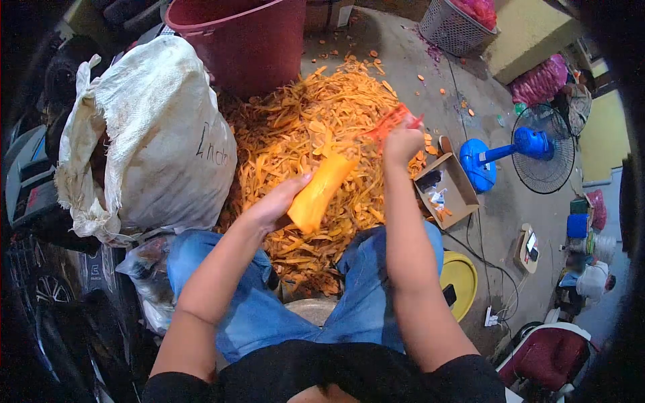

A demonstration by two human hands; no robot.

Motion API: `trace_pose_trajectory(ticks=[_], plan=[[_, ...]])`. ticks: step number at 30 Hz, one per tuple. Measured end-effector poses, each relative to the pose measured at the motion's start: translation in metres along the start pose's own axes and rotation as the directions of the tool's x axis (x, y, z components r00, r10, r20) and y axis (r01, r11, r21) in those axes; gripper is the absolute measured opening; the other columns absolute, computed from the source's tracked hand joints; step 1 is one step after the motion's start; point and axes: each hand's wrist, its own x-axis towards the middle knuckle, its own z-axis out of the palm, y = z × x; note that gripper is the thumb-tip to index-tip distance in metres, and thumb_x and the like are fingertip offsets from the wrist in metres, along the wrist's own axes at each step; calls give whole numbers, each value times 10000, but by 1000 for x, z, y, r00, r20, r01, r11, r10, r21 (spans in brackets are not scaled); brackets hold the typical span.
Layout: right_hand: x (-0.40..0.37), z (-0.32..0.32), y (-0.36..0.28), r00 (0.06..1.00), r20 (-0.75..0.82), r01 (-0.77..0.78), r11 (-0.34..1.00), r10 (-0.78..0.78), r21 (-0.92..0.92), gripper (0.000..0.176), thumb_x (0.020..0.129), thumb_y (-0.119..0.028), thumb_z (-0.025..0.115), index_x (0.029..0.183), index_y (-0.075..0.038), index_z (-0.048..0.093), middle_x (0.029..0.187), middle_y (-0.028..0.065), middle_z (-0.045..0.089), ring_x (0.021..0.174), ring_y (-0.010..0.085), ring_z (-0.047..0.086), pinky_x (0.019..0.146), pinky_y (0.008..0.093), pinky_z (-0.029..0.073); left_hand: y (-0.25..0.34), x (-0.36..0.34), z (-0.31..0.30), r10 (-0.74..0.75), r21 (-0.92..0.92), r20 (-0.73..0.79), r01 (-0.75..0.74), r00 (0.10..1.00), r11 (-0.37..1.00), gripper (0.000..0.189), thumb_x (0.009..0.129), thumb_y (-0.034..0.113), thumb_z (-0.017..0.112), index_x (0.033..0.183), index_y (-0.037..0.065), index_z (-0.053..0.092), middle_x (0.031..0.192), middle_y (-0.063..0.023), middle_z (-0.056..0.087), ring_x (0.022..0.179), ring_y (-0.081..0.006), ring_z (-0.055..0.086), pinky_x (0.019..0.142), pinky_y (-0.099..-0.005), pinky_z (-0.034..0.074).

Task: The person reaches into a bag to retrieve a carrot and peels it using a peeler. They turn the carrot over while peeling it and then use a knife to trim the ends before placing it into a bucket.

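A thick orange vegetable (322,193), mostly peeled, is held tilted in my left hand (281,201), with its far end pointing up and right. My right hand (404,142) is closed round the handle of a red peeler (390,122), slightly blurred, beyond and to the right of the vegetable. The peeler and the vegetable are apart. Beneath both hands spreads a large heap of orange peelings (282,151) on the floor.
A white woven sack (158,134) stands at the left, and a dark red tub (245,47) behind the heap. To the right are a cardboard box (463,191), a blue fan (534,144), a yellow lid (463,272) and cables. A grey basket (453,30) stands farther back.
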Motion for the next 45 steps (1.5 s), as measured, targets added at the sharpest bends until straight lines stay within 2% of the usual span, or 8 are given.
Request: trace_pose_trajectory(ticks=[4,12,17,20,25,32,37,45], plan=[[-5,-8,-15,924,308,-343,849,228,402,205,785,-152,427,741,36,495,655,112,549,577,187,519,536,307,401,7,-9,-2,-41,-111,-108,29,993,993,383,831,310,310,1013,-6,426,895,-112,533,745,-182,545,684,-316,443],[-100,-14,-53,807,547,139,971,-225,194,156,764,-165,470,732,-13,478,618,130,503,550,235,486,506,337,366,6,5,-7,88,-127,-147,-107,985,986,357,830,340,305,979,55,460,804,-64,556,671,-162,556,591,-289,471],[-9,14,2,985,42,162,984,-166,76,166,774,-133,443,712,18,477,601,132,514,531,244,487,504,340,369,3,-6,-6,-31,17,-85,32,996,999,361,817,350,357,1001,54,451,848,-67,547,696,-144,547,612,-273,457],[-2,0,-4,958,262,-169,966,115,197,172,776,-125,442,716,33,475,641,122,523,560,200,491,537,313,385,5,-5,-7,-78,-103,-41,74,996,992,365,814,356,360,998,55,453,853,-69,546,708,-146,547,630,-269,453],[-99,-22,-53,810,493,180,934,-319,309,199,789,-187,450,705,-8,472,623,38,473,583,115,427,516,262,346,15,-2,4,18,-163,-152,-43,988,986,384,829,353,306,1009,40,435,853,-82,547,711,-158,551,616,-289,457],[-11,3,-7,992,66,101,990,-108,102,210,790,-179,427,687,2,457,560,104,489,502,216,452,495,326,354,3,-12,1,-92,-9,8,92,996,996,363,832,329,317,1003,32,438,839,-90,548,693,-163,553,615,-287,457],[-60,-6,-41,926,355,-65,867,-133,494,207,792,-180,443,672,-13,462,568,13,457,501,97,394,472,252,341,5,3,-10,-60,-166,-57,50,997,985,398,821,371,301,997,40,436,834,-101,550,705,-217,558,611,-332,471],[-71,5,-33,911,393,35,973,-125,230,253,782,-199,450,645,15,460,486,109,458,434,196,428,442,328,339,9,7,-18,-6,-58,100,11,995,998,341,834,317,293,1029,71,424,842,-85,543,681,-156,553,573,-336,476]])
